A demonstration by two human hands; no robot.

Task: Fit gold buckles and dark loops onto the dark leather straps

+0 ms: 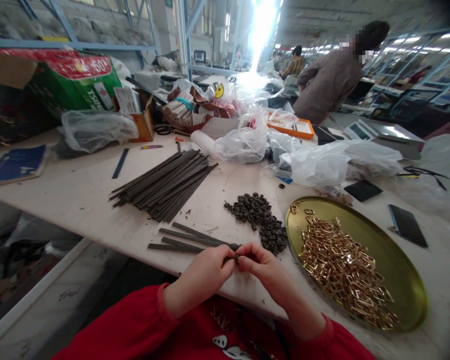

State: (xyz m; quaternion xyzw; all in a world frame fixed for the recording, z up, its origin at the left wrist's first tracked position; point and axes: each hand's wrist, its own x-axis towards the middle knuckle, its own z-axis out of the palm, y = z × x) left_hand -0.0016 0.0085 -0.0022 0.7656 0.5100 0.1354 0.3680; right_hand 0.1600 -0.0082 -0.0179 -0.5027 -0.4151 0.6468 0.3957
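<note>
My left hand [209,269] and my right hand [261,264] meet at the table's front edge, thumbs and fingertips pinched on a small dark piece [236,258] between them. Its shape is mostly hidden by the fingers. Just left of and behind my left hand lie a few loose dark strips [183,239]. A heap of small dark loops [258,217] sits behind my right hand. To the right, a round gold tray [405,280] holds a pile of gold metal buckles [345,265]. A larger bundle of dark strips [165,185] lies farther back on the left.
On the table [75,195] are a blue booklet [17,164], clear plastic bags [318,160], an orange box [290,125] and a phone [408,225]. A green and red bag [75,80] stands back left. A person [330,80] stands beyond the table.
</note>
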